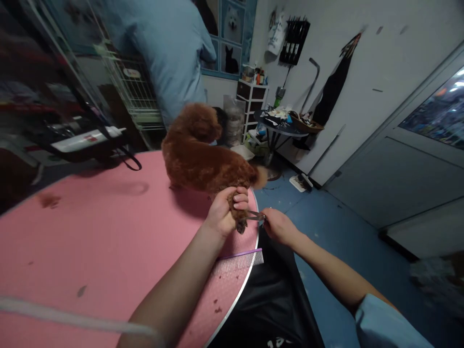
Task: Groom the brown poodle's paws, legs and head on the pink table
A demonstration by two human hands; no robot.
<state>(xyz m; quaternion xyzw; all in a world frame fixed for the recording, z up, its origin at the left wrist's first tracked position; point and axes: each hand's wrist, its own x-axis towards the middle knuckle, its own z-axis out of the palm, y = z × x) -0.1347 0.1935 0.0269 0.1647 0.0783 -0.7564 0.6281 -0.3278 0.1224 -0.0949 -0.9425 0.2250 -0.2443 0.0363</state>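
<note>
A curly brown dog point(203, 162) stands on the pink round table point(90, 217), its head turned toward the far side. My left hand point(226, 210) is closed around one of its legs, with the dark paw point(241, 225) sticking out below my fingers. To the right, my right hand point(279, 225) grips a pair of scissors point(255, 216), their blades pointing left at the fur by the paw. Part of the handles is hidden by my fingers. Under my left wrist, a purple-backed metal comb point(241, 261) lies near the table edge.
Fur clippings point(217, 308) are scattered on the table. A blurred pale bar point(72, 316) crosses the lower left. A person in blue point(170, 53) stands beyond the dog. Behind are a small dark table point(281, 126) with clutter and a drawer unit point(252, 99).
</note>
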